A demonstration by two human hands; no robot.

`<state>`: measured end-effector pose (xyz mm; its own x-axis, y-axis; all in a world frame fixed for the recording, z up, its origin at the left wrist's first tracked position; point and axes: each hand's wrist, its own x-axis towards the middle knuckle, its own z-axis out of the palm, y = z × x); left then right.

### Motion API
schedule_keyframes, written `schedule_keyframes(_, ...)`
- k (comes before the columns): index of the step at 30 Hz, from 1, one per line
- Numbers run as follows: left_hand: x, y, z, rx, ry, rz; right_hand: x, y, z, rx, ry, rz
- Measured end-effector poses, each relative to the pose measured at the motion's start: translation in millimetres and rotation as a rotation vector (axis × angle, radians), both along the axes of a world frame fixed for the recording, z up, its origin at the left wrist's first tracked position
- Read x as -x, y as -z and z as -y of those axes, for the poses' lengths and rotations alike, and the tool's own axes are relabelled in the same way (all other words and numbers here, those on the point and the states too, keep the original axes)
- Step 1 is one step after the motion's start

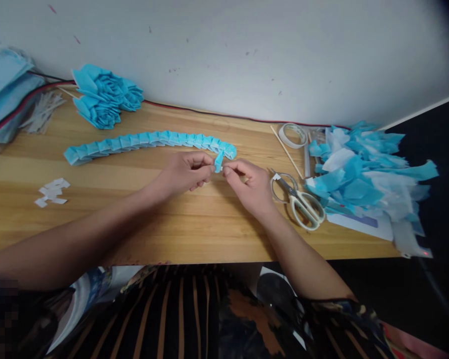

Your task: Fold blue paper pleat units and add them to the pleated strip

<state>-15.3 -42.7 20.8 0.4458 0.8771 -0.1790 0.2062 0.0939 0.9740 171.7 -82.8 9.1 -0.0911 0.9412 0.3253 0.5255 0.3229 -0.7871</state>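
Note:
My left hand point(189, 172) pinches a small folded blue piece point(218, 162), which looks like crepe paper or thin fabric, between thumb and fingers. The fingertips of my right hand point(249, 184) close on its lower right end, where a tiny white bit shows. Just behind my hands, a long curved row of folded blue pieces point(145, 142) lies on the wooden table point(164, 234). The upper end of the held piece overlaps the row's right end in view; whether they are joined I cannot tell.
Scissors point(303, 202) lie over a ring to my right, near a tape roll point(292, 135) and a thin stick point(287, 152). Beyond is a heap of blue and white pieces point(366, 174). Blue flowers point(108, 94) lie back left, white paper bits point(52, 192) nearer. A wall point(224, 55) stands behind.

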Motion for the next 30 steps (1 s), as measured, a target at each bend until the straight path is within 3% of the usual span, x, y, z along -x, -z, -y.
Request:
schedule_keyframes(14, 6, -10.4, -5, 0.021, -0.165, 0.154, -14, -6.7, -8, 0.054, 0.211, -0.068)
schedule_keyframes(25, 8, -7.9, -6, 0.024, -0.149, 0.225, -17, -9.1, -4, 0.235, 0.023, 0.124)
schedule_keyframes(30, 7, -7.9, -5, 0.021, -0.142, 0.196, -18, -7.8, -5, 0.280, -0.154, 0.172)
